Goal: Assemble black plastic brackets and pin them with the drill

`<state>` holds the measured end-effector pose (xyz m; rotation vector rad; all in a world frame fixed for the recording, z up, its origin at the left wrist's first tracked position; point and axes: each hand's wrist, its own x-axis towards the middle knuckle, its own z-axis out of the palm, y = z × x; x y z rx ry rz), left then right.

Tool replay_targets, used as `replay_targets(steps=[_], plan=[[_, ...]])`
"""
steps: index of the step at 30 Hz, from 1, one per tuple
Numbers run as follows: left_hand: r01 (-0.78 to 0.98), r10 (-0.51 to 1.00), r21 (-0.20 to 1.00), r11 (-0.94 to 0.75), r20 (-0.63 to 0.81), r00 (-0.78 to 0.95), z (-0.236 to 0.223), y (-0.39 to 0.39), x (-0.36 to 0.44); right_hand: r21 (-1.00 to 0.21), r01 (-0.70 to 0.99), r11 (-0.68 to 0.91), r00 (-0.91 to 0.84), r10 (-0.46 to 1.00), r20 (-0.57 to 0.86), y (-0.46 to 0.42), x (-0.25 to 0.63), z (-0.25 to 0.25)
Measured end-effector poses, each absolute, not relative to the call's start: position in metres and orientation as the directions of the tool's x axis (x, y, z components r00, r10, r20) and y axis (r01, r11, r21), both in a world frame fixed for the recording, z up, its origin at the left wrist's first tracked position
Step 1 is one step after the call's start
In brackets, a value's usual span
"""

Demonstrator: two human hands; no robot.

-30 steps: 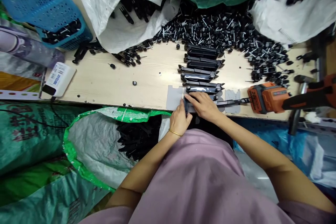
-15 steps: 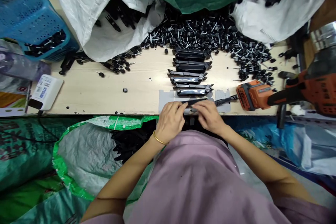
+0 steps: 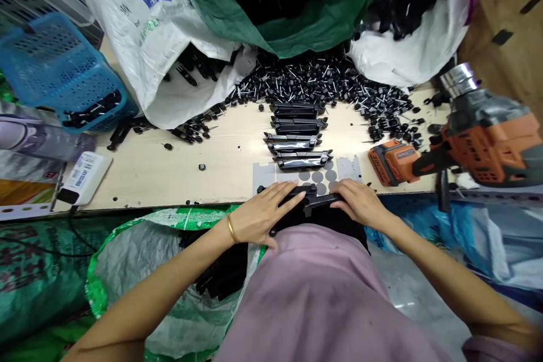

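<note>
At the table's front edge lies a long black plastic part (image 3: 311,199) with a jointed middle. My right hand (image 3: 360,202) grips its right end, thumb below and fingers on top. My left hand (image 3: 265,209) rests with outstretched fingers across its left portion, the thumb spread away below. A small black knob (image 3: 272,232) shows beside that thumb; whether it is attached to anything is hidden. Just beyond my hands, several similar black assembled parts (image 3: 299,159) lie in a stacked row. Grey paper with round dots (image 3: 320,186) is on the tabletop between.
A heap of black-headed screws (image 3: 305,79) spreads across the back. An orange cordless power tool (image 3: 479,147) lies right. White sack (image 3: 156,85), green bag (image 3: 292,39) and blue basket (image 3: 76,73) stand behind. A green-rimmed sack (image 3: 102,283) hangs open below left.
The view has tilted and shifted. My hands have moved apart, the left one opening out from a pinch. More of the black part now shows between them.
</note>
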<state>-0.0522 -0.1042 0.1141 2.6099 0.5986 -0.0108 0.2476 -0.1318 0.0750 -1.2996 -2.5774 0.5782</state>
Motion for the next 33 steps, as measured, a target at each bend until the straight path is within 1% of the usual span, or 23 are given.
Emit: replay_targets(steps=[2, 5, 7, 8, 9, 11, 12, 13, 15, 16, 18, 20, 23, 27, 31, 33], plan=[[0.469, 0.459, 0.352, -0.81, -0.118, 0.881, 0.119, -0.114, -0.05, -0.408, 0.728, 0.551, -0.599, 0.801, 0.013, -0.14, 0.24, 0.085], [0.618, 0.603, 0.226, -0.753, -0.136, 0.786, 0.114, -0.125, -0.036, -0.4, 0.711, 0.578, -0.618, 0.785, 0.037, -0.147, 0.227, 0.095], [0.704, 0.685, 0.176, -0.688, -0.165, 0.71, 0.109, -0.129, -0.028, -0.426, 0.687, 0.589, -0.64, 0.768, 0.029, -0.15, 0.219, 0.099], [0.722, 0.698, 0.175, -0.669, -0.184, 0.692, 0.108, -0.13, -0.026, -0.435, 0.679, 0.592, -0.653, 0.757, 0.012, -0.151, 0.216, 0.101], [0.724, 0.694, 0.195, -0.662, -0.206, 0.69, 0.108, -0.131, -0.025, -0.436, 0.678, 0.592, -0.663, 0.749, -0.013, -0.152, 0.214, 0.104], [0.7, 0.664, 0.298, -0.649, -0.227, 0.713, 0.114, -0.134, -0.027, -0.424, 0.684, 0.594, -0.679, 0.731, -0.072, -0.155, 0.213, 0.111], [0.678, 0.652, 0.381, -0.629, -0.216, 0.726, 0.118, -0.137, -0.029, -0.436, 0.68, 0.59, -0.688, 0.719, -0.1, -0.156, 0.215, 0.116], [0.643, 0.648, 0.486, -0.592, -0.188, 0.738, 0.124, -0.141, -0.029, -0.477, 0.667, 0.573, -0.695, 0.709, -0.12, -0.158, 0.216, 0.119], [0.522, 0.667, 0.712, -0.471, -0.1, 0.738, 0.134, -0.15, -0.025, -0.637, 0.606, 0.476, -0.693, 0.709, -0.129, -0.16, 0.22, 0.125], [0.452, 0.695, 0.8, -0.396, -0.061, 0.716, 0.139, -0.155, -0.021, -0.728, 0.557, 0.399, -0.683, 0.719, -0.128, -0.161, 0.221, 0.126], [0.355, 0.781, 0.903, -0.241, -0.036, 0.623, 0.145, -0.162, -0.01, -0.865, 0.455, 0.213, -0.625, 0.768, -0.14, -0.164, 0.22, 0.124], [0.325, 0.846, 0.938, -0.118, -0.076, 0.528, 0.148, -0.166, 0.0, -0.932, 0.359, 0.043, -0.557, 0.811, -0.177, -0.167, 0.216, 0.119], [0.344, 0.878, 0.937, -0.057, -0.117, 0.465, 0.149, -0.164, 0.006, -0.963, 0.242, -0.119, -0.49, 0.841, -0.227, -0.173, 0.207, 0.109], [0.309, 0.879, 0.951, -0.028, -0.124, 0.461, 0.147, -0.162, 0.001, -0.956, 0.173, -0.237, -0.451, 0.844, -0.291, -0.181, 0.202, 0.099], [0.266, 0.876, 0.963, 0.034, -0.157, 0.455, 0.143, -0.167, 0.001, -0.944, 0.116, -0.309, -0.43, 0.841, -0.328, -0.188, 0.198, 0.096], [0.212, 0.895, 0.973, 0.086, -0.169, 0.414, 0.142, -0.17, 0.007, -0.93, 0.031, -0.368, -0.402, 0.847, -0.348, -0.194, 0.189, 0.096]])
